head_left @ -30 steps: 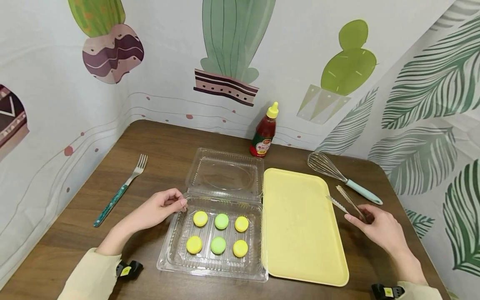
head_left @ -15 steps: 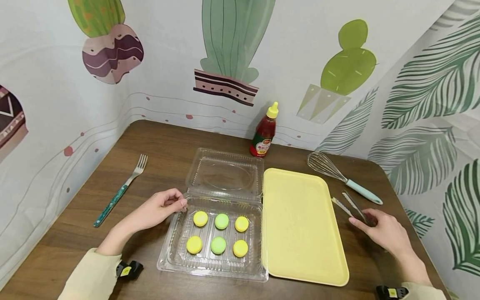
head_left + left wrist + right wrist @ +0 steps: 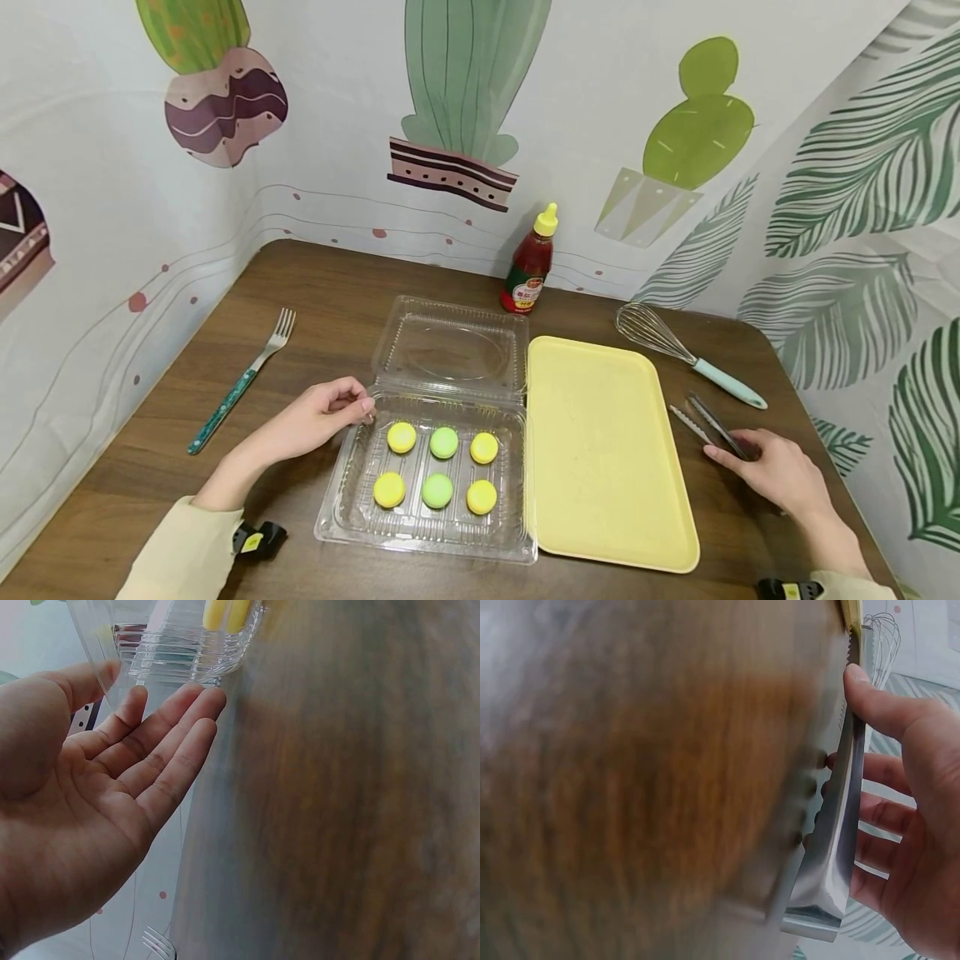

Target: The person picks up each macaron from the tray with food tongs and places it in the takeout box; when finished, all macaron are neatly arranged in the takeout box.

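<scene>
My left hand (image 3: 330, 417) pinches the left rim of a clear plastic clamshell box (image 3: 420, 546) between thumb and forefinger, while its other fingers stay loosely extended in the left wrist view. The box's lid (image 3: 450, 350) lies folded back behind it. Two rows of round macarons sit inside, several yellow (image 3: 388, 490) and two green (image 3: 437, 491). To the right of a yellow tray (image 3: 600, 450), my right hand (image 3: 780, 475) holds metal tongs (image 3: 832, 832), thumb on one arm and fingers at the other. Their tips stand apart beside the tray's right edge, with nothing between them.
A fork (image 3: 240, 387) with a teal handle lies at the left of the wooden table (image 3: 330, 283). Behind the box stands a red sauce bottle (image 3: 528, 267) with a yellow cap. A whisk (image 3: 693, 358) lies beyond the tongs, near the patterned wall cloth (image 3: 337, 125).
My right hand and the tongs have moved right and towards me, so the tips have left the tray's right edge. The left hand and the box have stayed put.
</scene>
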`<state>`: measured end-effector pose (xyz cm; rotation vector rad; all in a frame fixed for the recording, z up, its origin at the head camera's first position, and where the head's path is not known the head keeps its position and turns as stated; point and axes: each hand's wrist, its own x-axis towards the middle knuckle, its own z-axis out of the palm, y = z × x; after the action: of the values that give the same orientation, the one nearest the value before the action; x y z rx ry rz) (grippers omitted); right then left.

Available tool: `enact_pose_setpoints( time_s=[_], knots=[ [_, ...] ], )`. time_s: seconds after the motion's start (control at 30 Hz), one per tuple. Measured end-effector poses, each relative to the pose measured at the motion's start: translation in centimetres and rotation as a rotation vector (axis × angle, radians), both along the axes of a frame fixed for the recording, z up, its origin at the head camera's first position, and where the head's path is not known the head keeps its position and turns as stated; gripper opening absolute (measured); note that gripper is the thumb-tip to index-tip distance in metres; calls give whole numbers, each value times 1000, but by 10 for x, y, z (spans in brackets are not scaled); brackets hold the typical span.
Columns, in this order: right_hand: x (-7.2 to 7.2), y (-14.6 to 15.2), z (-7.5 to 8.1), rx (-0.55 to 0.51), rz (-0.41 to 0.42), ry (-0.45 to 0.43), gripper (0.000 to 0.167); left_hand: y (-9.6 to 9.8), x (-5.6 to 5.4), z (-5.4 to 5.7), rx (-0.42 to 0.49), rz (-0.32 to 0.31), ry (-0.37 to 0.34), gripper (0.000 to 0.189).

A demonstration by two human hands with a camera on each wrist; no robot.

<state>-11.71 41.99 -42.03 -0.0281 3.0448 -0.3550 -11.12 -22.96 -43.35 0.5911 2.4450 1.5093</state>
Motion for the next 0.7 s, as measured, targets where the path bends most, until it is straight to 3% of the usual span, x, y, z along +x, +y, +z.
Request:
enact_pose_setpoints(
  time_s=[0.7],
  knots=[
    [4, 5, -1, 61, -13, -15, 78, 1, 1, 3, 12, -4, -17, 14]
  ],
)
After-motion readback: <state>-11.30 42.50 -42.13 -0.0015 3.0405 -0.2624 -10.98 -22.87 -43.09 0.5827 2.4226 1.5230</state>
